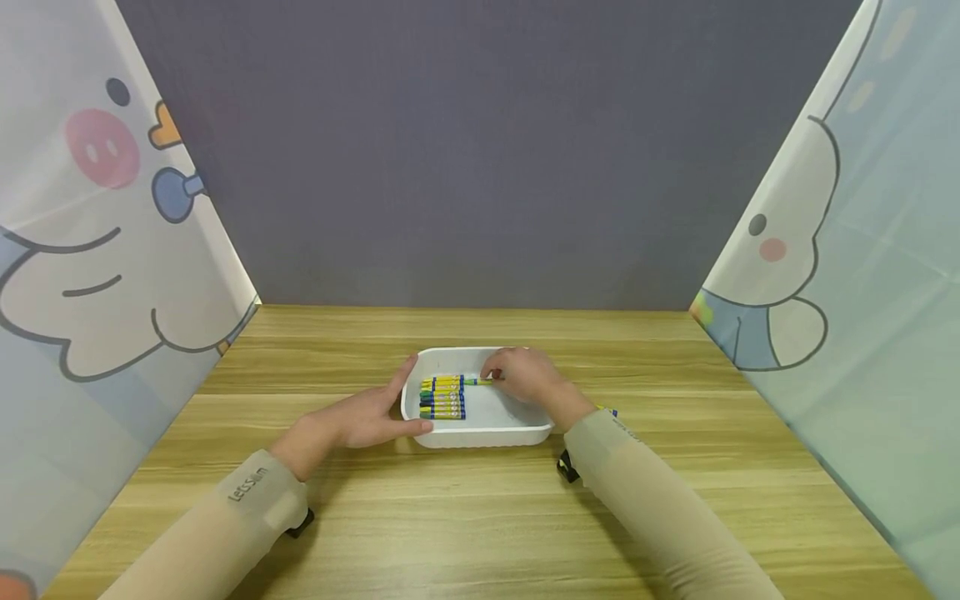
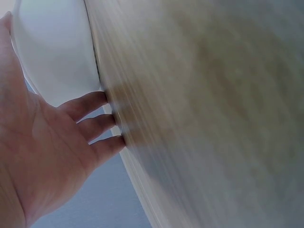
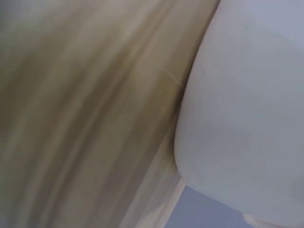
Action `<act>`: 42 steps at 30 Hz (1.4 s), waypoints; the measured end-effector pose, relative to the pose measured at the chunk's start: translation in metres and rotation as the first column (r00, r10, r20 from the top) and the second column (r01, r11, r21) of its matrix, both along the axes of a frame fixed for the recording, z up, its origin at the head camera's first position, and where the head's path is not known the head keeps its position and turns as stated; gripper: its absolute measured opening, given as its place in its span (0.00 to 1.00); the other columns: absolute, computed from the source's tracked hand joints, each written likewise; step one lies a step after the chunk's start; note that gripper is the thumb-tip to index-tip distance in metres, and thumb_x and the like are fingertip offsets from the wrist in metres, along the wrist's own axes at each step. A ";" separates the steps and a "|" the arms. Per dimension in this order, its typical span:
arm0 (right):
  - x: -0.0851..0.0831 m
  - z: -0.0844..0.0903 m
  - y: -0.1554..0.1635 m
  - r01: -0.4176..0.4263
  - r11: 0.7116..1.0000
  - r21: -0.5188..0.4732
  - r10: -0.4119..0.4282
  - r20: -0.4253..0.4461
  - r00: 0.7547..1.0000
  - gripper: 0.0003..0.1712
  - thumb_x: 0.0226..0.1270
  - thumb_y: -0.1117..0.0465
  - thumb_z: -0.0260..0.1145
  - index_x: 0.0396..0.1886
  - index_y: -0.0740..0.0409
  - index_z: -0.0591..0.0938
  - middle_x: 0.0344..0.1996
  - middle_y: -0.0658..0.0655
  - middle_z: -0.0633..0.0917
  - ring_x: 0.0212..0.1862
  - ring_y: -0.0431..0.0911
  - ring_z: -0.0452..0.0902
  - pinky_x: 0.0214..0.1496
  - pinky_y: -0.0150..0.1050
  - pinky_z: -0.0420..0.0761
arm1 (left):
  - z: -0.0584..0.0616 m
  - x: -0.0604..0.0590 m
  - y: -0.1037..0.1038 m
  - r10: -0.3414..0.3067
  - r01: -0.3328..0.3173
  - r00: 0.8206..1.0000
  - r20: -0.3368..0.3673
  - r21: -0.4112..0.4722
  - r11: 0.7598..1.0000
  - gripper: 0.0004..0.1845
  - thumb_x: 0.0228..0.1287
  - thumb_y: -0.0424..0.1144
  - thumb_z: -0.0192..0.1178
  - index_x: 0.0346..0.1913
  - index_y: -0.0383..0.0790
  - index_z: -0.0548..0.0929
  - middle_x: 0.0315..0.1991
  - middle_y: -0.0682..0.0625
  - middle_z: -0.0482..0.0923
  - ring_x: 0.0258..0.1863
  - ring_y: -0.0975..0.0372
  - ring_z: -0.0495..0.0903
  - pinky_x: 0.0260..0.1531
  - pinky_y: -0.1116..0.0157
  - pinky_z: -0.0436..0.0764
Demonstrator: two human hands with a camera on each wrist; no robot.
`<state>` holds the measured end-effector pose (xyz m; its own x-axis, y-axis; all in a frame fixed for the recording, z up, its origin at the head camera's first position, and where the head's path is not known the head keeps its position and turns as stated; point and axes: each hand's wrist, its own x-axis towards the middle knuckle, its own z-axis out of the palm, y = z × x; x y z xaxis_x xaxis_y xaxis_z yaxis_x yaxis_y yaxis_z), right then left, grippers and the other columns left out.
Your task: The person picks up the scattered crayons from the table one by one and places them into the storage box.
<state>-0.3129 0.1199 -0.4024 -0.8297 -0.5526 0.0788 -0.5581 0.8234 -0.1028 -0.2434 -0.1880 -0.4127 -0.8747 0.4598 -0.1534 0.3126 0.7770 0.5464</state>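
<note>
A pale wooden table (image 1: 480,517) fills the foreground, with a grey wall behind and cartoon-printed curtains hanging at either side.

At the middle of the table sits a white tray (image 1: 480,435). In its left half lies a neat row of crayons (image 1: 442,397) with yellow and blue wrappers, packed side by side, their long axes running from nine to three o'clock. One further crayon (image 1: 476,382) lies along the far end of the row, jutting out toward three o'clock.

The right hand (image 1: 527,375) reaches over the tray's far right part, knuckles up, fingers curled downward and pinching that crayon's right end. It is the nearer hand to the crayons.

The left hand (image 1: 365,417) lies against the tray's left wall at nine o'clock, thumb along the near rim and fingers straight along the far corner, bracing without gripping. The left wrist view shows relaxed fingers (image 2: 92,127) beside the tray's (image 2: 57,52) white wall.

A crayon tip (image 1: 609,410) peeks out behind the right wrist, outside the tray.
</note>
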 end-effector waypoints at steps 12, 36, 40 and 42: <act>0.015 0.025 0.034 -0.053 0.988 -0.147 0.050 -0.023 0.998 0.13 0.76 0.62 0.74 0.56 0.52 0.92 0.47 0.52 0.91 0.50 0.51 0.88 0.55 0.48 0.87 | 0.000 0.000 0.001 -0.007 0.007 1.000 0.006 0.008 1.000 0.68 0.69 0.76 0.63 0.91 0.51 0.29 0.75 0.31 0.75 0.71 0.44 0.79 0.75 0.38 0.72; 0.043 0.012 0.183 0.075 0.970 -0.232 0.001 0.311 0.950 0.14 0.69 0.65 0.77 0.53 0.54 0.93 0.46 0.54 0.91 0.48 0.47 0.85 0.47 0.42 0.84 | 0.001 0.001 -0.001 0.001 -0.001 1.000 0.009 0.018 1.000 0.67 0.70 0.75 0.64 0.90 0.56 0.27 0.74 0.33 0.76 0.71 0.45 0.79 0.75 0.37 0.72; 0.043 0.006 0.191 0.084 0.970 -0.227 -0.006 0.324 0.946 0.13 0.69 0.64 0.78 0.52 0.53 0.93 0.45 0.51 0.91 0.47 0.44 0.84 0.46 0.42 0.84 | 0.001 0.001 -0.001 -0.004 0.004 1.000 0.002 0.023 1.000 0.67 0.70 0.74 0.64 0.91 0.55 0.28 0.73 0.33 0.77 0.70 0.45 0.79 0.75 0.37 0.72; 0.042 0.004 0.193 0.083 0.971 -0.223 -0.007 0.320 0.947 0.12 0.70 0.63 0.78 0.52 0.52 0.93 0.43 0.50 0.91 0.46 0.43 0.83 0.45 0.41 0.82 | 0.001 0.001 0.000 -0.004 0.004 1.000 0.003 0.024 1.000 0.67 0.70 0.74 0.64 0.91 0.54 0.28 0.73 0.33 0.77 0.70 0.45 0.79 0.75 0.38 0.72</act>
<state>-0.2709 0.3126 -0.3979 -0.8564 -0.5117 -0.0696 -0.4285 0.7794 -0.4571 -0.2428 -0.1885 -0.4114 -0.8725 0.4668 -0.1446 0.3140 0.7623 0.5660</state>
